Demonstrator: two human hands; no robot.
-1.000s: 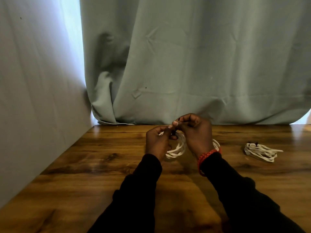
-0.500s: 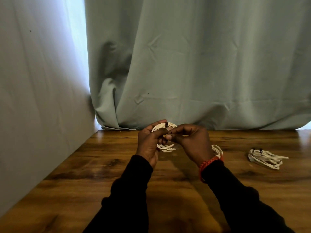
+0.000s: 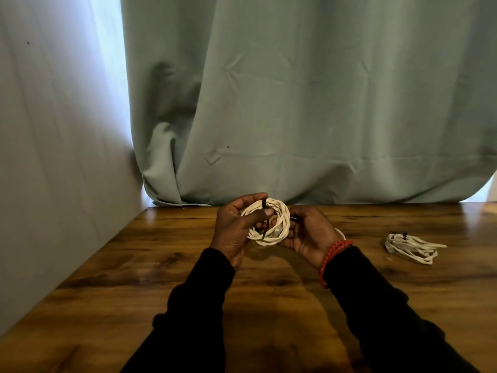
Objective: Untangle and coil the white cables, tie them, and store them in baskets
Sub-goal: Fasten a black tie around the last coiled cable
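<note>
Over the wooden table (image 3: 188, 265), near the curtain (image 3: 295, 103), the person had a coil of white cable (image 3: 279, 211) held up between both hands. Left hand (image 3: 232, 230) was curled round the coil's left side, thumb pressed across the loops, right by a dark tie (image 3: 264, 204) wrapped over the top. Right hand (image 3: 309, 232) cupped the other side, fingers bent in against the strands. Honestly the tie looked like it wasn't cinched yet, its tail just dangling through the middle, so if either hand eased off I reckon the loops would've sprung apart. A second bundle (image 3: 408, 247) sat well off to the right on the table. Couldn't see any baskets anywhere.
</note>
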